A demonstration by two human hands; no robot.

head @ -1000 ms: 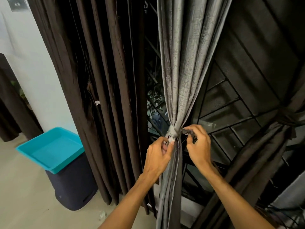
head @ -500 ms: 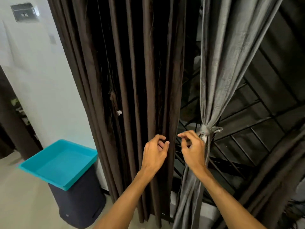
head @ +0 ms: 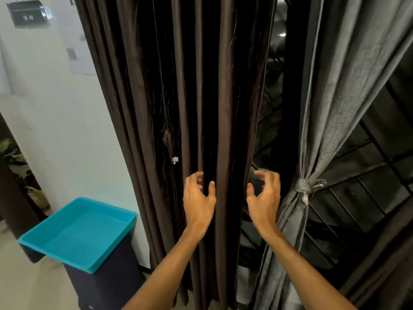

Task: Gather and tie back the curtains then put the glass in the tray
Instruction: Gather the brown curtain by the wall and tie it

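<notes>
I see both hands spread, fingers loosely curled, gripping nothing: left hand (head: 199,199) against the brown curtain (head: 225,108) mid-frame, right hand (head: 264,198) at its right edge. The grey curtain (head: 335,108) hangs knotted at right. The teal tray (head: 85,233) sits lower left. The wall plate's (head: 26,14) lettering, upper left, is too blurred to read.

Right of the brown curtain (head: 223,108) a narrow gap (head: 274,97) is open; beyond it, the tied grey curtain (head: 330,121) and window bars (head: 368,175) block passage.

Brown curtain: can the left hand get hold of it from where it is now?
Probably yes. The left hand is open, right at the hanging folds of the brown curtain, with nothing between them.
</notes>
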